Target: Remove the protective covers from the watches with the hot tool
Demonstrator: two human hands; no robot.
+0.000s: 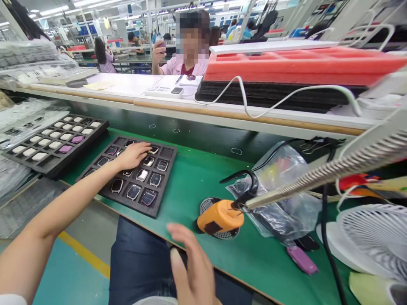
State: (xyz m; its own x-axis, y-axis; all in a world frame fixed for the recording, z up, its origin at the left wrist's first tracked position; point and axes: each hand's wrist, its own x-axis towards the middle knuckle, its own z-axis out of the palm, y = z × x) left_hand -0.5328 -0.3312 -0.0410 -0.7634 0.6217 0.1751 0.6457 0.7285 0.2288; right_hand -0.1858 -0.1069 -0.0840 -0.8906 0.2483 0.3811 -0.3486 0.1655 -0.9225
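Note:
My left hand [135, 156] lies over a dark foam tray [167, 180] of square smartwatch cases, back of the hand up and fingers stretched out. Its fingertips reach a watch case [153, 150] in the far row; whether they grip it is hidden. Nearer in the tray, watches such as a silver-framed one [133, 192] and a purplish one [149, 197] sit in their compartments. Over my lap, at the bench's front edge, my right hand [195, 264] is raised with thumb and fingers apart, slightly blurred and holding nothing.
A second foam tray [52, 159] with white and purple pieces stands left. An orange tool [221, 217] hangs from a metal coil hose [333, 169] above a round grille. Plastic bags [286, 199], a purple piece [302, 259] and a white fan [372, 241] lie right. A person [187, 63] sits opposite.

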